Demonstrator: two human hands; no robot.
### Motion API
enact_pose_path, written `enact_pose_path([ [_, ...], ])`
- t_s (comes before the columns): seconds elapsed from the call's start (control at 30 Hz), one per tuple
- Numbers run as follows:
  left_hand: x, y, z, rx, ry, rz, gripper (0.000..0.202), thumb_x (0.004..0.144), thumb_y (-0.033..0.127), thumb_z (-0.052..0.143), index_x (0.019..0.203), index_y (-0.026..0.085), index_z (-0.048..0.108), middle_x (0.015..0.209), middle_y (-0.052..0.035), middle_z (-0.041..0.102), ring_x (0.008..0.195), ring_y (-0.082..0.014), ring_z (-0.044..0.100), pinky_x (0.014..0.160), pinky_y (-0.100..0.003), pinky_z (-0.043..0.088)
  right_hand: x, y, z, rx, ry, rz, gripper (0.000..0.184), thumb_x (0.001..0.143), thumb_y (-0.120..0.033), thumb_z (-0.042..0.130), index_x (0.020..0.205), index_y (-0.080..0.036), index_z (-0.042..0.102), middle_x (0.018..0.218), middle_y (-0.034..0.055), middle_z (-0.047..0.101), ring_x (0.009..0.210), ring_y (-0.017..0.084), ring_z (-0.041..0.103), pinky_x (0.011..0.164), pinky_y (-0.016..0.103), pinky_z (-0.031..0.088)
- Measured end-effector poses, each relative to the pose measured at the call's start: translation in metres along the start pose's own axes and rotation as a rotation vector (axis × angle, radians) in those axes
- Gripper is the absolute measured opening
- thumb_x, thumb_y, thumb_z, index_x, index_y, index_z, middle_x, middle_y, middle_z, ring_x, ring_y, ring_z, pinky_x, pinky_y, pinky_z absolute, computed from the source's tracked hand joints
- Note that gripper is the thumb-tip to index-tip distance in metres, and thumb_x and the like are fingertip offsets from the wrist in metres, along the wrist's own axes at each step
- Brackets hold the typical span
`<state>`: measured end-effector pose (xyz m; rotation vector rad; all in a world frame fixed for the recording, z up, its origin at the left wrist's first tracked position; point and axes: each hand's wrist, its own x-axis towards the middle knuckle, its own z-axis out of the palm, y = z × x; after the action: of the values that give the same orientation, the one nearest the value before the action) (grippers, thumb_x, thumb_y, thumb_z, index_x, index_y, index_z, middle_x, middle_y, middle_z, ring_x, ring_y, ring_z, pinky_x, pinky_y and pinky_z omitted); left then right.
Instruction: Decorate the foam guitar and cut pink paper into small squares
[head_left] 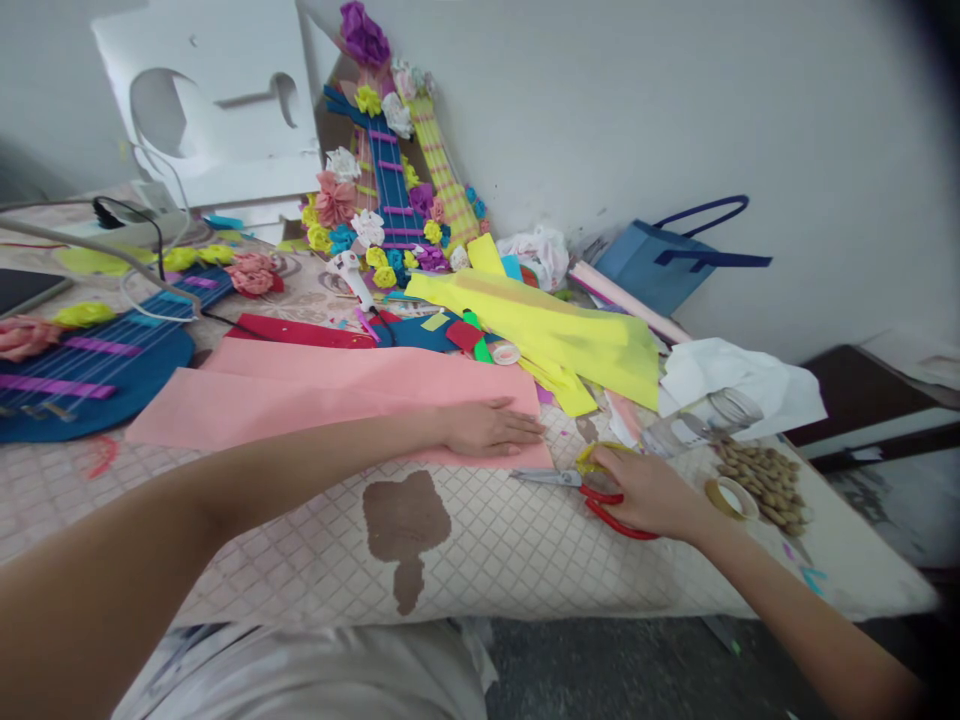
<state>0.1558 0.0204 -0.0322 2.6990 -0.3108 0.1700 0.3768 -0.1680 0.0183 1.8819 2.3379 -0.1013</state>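
Observation:
My left hand [491, 428] lies flat, fingers stretched out, on the right end of a long pink sheet [322, 385], crepe paper or thin felt. The sheet is folded or layered along its length. Just right of it, my right hand [645, 488] grips a pair of scissors [551, 478] low over the table. Red and yellow show on the scissors' handles, and the blades point left towards the sheet's near right corner. My right fingers partly cover the handles.
Yellow sheets [555, 325] and a white glue gun [352, 280] lie behind. Flower-decorated paper guitars [390, 180] lean on the wall; another blue guitar [150, 340] lies left. To the right are a clear jar [697, 420], tape roll [731, 498], peanuts [769, 485] and blue bag [660, 265].

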Motion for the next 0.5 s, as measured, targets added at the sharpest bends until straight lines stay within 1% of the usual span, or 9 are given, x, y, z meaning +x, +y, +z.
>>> enact_pose_path([
  [0.13, -0.0007, 0.0002, -0.0004, -0.001, -0.006, -0.004, 0.047, 0.095, 0.033, 0.026, 0.141, 0.022, 0.031, 0.147, -0.0035, 0.033, 0.138, -0.0147, 0.023, 0.114, -0.041, -0.001, 0.0021, -0.0029, 0.0011, 0.031, 0.005, -0.01, 0.023, 0.08, -0.032, 0.053, 0.098, -0.019, 0.048, 0.093, 0.0091, 0.064, 0.086, 0.024, 0.062, 0.07, 0.032, 0.045],
  [0.27, -0.0006, 0.0006, -0.0007, 0.002, -0.008, -0.001, 0.048, 0.095, 0.034, 0.027, 0.141, 0.024, 0.03, 0.147, -0.0025, 0.033, 0.138, -0.0143, 0.023, 0.114, -0.04, -0.002, 0.0051, -0.0042, 0.0027, 0.042, 0.013, -0.005, 0.023, 0.077, -0.033, 0.054, 0.095, -0.02, 0.049, 0.09, 0.0091, 0.065, 0.083, 0.024, 0.062, 0.069, 0.032, 0.045],
  [0.37, -0.0006, 0.0014, -0.0008, 0.005, -0.005, -0.003, 0.048, 0.095, 0.034, 0.026, 0.141, 0.022, 0.031, 0.147, -0.0031, 0.033, 0.138, -0.0148, 0.023, 0.114, -0.04, -0.001, 0.007, -0.0068, 0.0024, 0.026, 0.027, -0.009, 0.024, 0.077, -0.033, 0.055, 0.096, -0.02, 0.048, 0.091, 0.0097, 0.065, 0.083, 0.025, 0.063, 0.068, 0.032, 0.044],
  [0.5, -0.0009, 0.0023, -0.0013, 0.016, -0.006, -0.001, 0.048, 0.095, 0.033, 0.026, 0.141, 0.021, 0.031, 0.147, -0.004, 0.032, 0.138, -0.0151, 0.022, 0.114, -0.041, -0.001, 0.009, -0.0095, 0.0023, 0.005, 0.013, -0.003, 0.027, 0.076, -0.035, 0.057, 0.097, -0.02, 0.048, 0.09, 0.0087, 0.066, 0.082, 0.025, 0.064, 0.066, 0.031, 0.044],
])
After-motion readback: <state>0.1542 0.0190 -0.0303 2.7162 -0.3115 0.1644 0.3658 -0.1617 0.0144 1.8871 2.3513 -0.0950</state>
